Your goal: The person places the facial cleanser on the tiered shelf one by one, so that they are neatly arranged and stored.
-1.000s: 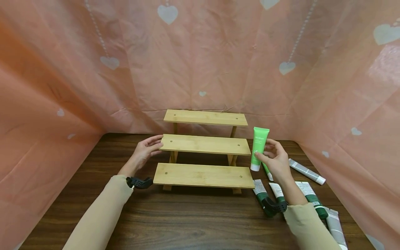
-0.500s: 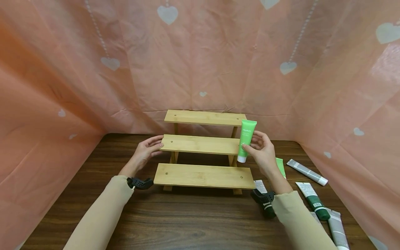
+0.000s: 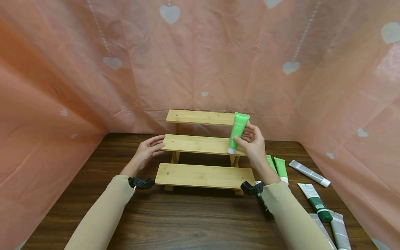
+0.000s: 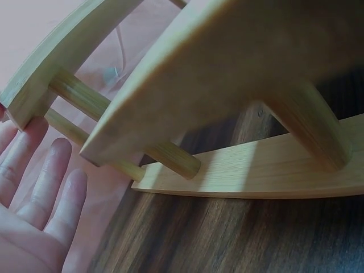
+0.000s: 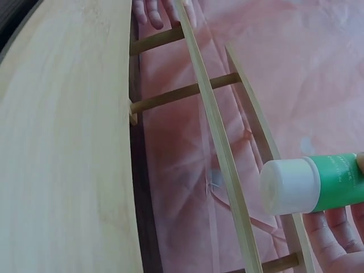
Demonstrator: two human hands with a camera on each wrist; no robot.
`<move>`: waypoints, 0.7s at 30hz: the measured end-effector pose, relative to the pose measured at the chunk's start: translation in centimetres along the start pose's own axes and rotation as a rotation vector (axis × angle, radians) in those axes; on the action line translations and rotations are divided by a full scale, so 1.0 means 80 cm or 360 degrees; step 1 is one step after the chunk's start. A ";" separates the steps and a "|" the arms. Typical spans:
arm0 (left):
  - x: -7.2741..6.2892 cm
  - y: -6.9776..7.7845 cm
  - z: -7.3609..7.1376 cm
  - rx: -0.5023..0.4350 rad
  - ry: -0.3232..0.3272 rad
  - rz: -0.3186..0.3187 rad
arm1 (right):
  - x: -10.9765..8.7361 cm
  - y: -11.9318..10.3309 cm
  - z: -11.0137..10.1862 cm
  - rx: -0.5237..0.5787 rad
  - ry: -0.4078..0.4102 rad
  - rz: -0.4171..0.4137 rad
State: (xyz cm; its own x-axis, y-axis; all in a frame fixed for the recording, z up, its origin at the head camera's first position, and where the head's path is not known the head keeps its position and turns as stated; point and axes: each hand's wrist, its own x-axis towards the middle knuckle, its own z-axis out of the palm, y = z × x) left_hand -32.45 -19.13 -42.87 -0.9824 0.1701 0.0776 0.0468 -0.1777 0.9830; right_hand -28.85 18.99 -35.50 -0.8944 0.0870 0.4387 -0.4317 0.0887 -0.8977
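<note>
A three-tier wooden display stand point(image 3: 203, 175) stands on the table. My left hand point(image 3: 146, 150) grips the left end of its middle shelf point(image 3: 197, 143), thumb on top and fingers beneath; in the left wrist view the outer fingers point(image 4: 62, 199) stay stretched. Between thumb and fingers, my right hand point(image 3: 254, 144) pinches a green squeeze tube point(image 3: 239, 126), white cap down and top leaning right. In the head view the tube overlaps the right part of the middle and top shelves. The right wrist view shows its white cap point(image 5: 289, 186) apart from the boards.
Right of the stand lie two green tubes point(image 3: 281, 168), a slim grey tube point(image 3: 309, 173), a white-and-green tube point(image 3: 315, 201) and grey tubes point(image 3: 340, 229). My right forearm partly covers another dark green tube. A pink curtain point(image 3: 200, 62) surrounds the table point(image 3: 175, 222).
My right hand has carried the green tube leftward and up, from beside the stand to over the right part of its shelves, tilting it more. The left hand stays on the middle shelf.
</note>
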 end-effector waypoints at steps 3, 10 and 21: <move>0.000 0.000 0.003 -0.0007 -0.0001 0.0008 | 0.005 0.001 0.005 0.0022 0.0008 -0.0010; -0.001 0.002 0.010 -0.0008 0.0005 0.0020 | 0.017 0.001 0.017 0.0068 0.0032 -0.0070; -0.001 0.002 0.010 -0.0004 0.0010 0.0028 | 0.042 -0.008 0.048 0.0116 -0.0034 -0.0157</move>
State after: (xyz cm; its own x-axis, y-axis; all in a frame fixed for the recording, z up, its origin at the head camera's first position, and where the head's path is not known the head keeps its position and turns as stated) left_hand -32.25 -18.39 -42.59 -0.9825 0.1607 0.0941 0.0640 -0.1830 0.9810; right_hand -32.00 15.42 -33.61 -0.8492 0.0603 0.5247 -0.5243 0.0231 -0.8512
